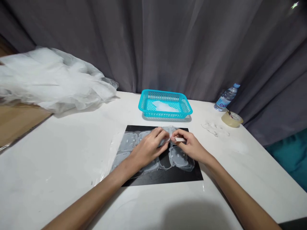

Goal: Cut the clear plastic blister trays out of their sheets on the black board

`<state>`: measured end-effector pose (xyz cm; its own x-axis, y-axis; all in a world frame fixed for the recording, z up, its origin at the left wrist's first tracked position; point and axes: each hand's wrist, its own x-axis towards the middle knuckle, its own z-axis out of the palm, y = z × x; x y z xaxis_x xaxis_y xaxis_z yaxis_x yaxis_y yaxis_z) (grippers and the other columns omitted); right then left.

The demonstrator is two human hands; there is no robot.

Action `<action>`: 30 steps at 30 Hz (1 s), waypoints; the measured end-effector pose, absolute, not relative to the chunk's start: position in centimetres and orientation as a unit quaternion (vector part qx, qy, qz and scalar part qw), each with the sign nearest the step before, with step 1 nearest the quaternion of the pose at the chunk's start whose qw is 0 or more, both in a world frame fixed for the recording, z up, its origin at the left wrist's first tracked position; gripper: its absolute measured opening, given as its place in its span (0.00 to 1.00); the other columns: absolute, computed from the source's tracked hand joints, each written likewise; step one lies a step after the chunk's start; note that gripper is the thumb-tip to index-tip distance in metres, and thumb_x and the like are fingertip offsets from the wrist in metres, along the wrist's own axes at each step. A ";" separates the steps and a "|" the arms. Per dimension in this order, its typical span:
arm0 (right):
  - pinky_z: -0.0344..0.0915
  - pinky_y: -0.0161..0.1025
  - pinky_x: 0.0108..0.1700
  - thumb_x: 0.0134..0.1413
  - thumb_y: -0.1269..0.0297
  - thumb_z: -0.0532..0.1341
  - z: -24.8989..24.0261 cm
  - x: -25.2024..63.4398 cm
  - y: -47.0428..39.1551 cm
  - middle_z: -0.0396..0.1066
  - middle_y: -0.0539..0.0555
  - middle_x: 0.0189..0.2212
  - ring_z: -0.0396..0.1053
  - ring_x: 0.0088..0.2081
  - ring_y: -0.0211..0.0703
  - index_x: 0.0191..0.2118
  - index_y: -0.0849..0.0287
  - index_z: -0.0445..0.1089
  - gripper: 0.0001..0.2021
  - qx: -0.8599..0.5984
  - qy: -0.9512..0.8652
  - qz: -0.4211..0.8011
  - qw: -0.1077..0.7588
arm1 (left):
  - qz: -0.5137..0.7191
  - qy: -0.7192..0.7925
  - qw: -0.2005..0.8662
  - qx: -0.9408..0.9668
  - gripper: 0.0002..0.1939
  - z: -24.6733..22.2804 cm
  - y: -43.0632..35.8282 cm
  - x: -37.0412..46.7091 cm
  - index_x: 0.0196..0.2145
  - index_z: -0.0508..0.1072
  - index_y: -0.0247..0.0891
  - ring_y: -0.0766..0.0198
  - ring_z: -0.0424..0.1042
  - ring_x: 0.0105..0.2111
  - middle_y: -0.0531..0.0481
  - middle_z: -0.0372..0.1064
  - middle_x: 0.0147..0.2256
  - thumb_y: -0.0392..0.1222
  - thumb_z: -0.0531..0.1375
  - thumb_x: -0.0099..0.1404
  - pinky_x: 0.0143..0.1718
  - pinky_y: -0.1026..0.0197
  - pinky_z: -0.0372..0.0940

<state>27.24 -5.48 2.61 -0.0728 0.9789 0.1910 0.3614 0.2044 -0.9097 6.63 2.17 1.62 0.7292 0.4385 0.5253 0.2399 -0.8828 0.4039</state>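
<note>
Several translucent grey moulded plastic pieces [178, 156], joined in a sheet with rounded outlines, lie on a black mat [165, 180]. My left hand [151, 143] is closed over the sheet's upper middle, its fingers pinching the edge of one piece. My right hand [192, 147] grips a thin, flat, pale tool [180, 139] whose exact kind I cannot make out. Its fingertips meet the left fingertips at the same plastic edge. The fingers partly hide the spot where they meet.
Behind the mat stands a turquoise basket [165, 114] with white pieces inside. White plastic bags [55, 80] are heaped at the left on cardboard [21, 123]. Plastic scraps [214, 128], a tape roll [232, 119] and a water bottle [226, 98] occupy the right. A grey curtain [165, 44] hangs behind.
</note>
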 end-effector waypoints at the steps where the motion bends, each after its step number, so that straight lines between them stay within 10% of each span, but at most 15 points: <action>1: 0.60 0.37 0.40 0.65 0.64 0.61 2.7 27.2 -5.6 0.71 0.50 0.34 0.66 0.36 0.41 0.40 0.57 0.72 0.04 -0.523 -0.644 0.346 0.438 | 0.324 0.183 0.149 0.916 0.05 1.6 2.2 6.6 0.44 0.67 0.40 0.63 0.71 0.35 0.50 0.66 0.41 0.33 0.58 0.73 0.37 0.60 0.69; 10: 0.60 0.38 0.39 0.67 0.65 0.61 3.1 27.3 -5.9 0.64 0.48 0.31 0.65 0.35 0.42 0.39 0.57 0.70 0.04 -0.510 -0.694 0.249 0.443 | 0.366 0.155 0.090 0.913 0.08 1.8 1.9 6.3 0.50 0.70 0.40 0.58 0.77 0.45 0.45 0.73 0.46 0.33 0.59 0.74 0.43 0.56 0.75; 30: 0.59 0.40 0.39 0.63 0.75 0.59 2.6 26.5 -5.8 0.62 0.48 0.30 0.63 0.36 0.44 0.36 0.54 0.65 0.07 -0.516 -0.733 0.130 0.423 | 0.359 0.142 -0.011 0.922 0.04 1.4 2.1 7.1 0.41 0.67 0.39 0.61 0.77 0.33 0.49 0.75 0.36 0.34 0.55 0.76 0.32 0.60 0.71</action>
